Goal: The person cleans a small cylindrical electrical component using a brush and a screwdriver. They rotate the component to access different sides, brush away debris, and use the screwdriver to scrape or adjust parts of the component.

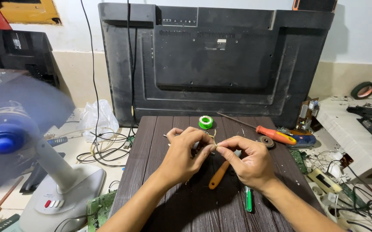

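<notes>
Pinching a thin yellowish wire point(214, 138) between both hands over the dark slatted table point(160, 141): our left hand point(182, 155) closes thumb and fingers on 1 end, our right hand point(247, 162) nips the other, fingertips nearly touching. Under the right hand lie an orange-handled tool point(218, 175) and a green pen-like tool point(248, 201). A green solder spool point(205, 122) sits just beyond; an orange screwdriver point(274, 135) lies right of it.

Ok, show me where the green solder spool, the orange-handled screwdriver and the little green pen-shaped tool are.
green solder spool point(205, 122), head view, on its round top face.
orange-handled screwdriver point(275, 135), head view, on the middle of its orange handle.
green pen-shaped tool point(248, 204), head view, on its green body below the right hand.
</notes>
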